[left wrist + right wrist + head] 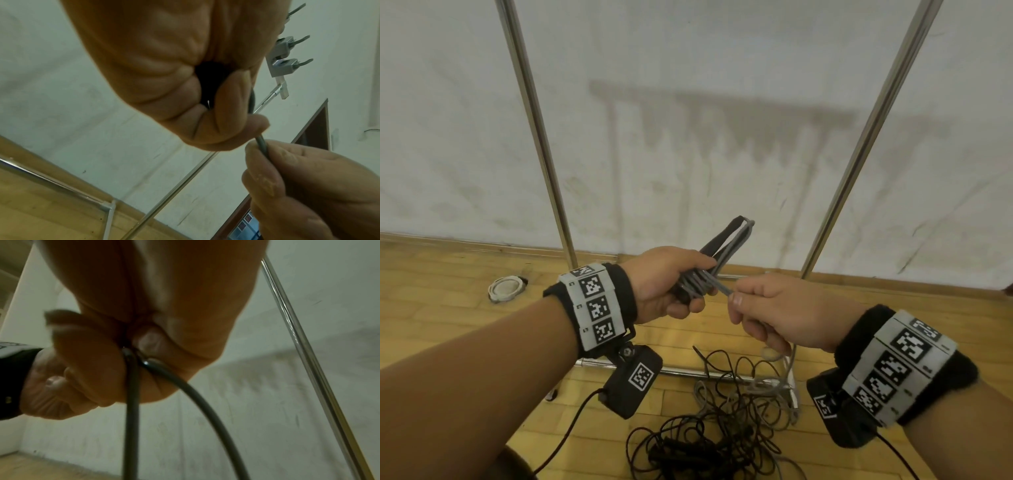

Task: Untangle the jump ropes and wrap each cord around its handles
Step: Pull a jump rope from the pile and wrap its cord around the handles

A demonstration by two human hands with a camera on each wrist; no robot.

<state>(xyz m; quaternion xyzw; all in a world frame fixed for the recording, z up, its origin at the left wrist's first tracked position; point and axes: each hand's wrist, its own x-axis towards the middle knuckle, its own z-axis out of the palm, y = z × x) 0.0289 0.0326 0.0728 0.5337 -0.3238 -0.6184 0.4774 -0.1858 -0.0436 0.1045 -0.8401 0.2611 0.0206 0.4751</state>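
My left hand grips two black jump-rope handles held together, with several turns of grey cord wound round them near my fingers. The handles point up and away. My right hand pinches the same grey cord just right of the bundle; in the right wrist view two strands of it hang down from my fist. On the floor below lies a tangle of black cord mixed with loose grey cord. In the left wrist view my left fist hides the handles.
A chrome rack frame stands ahead, with uprights at the left and right and a base bar on the wooden floor. A white wall is behind. A round white object lies on the floor at left.
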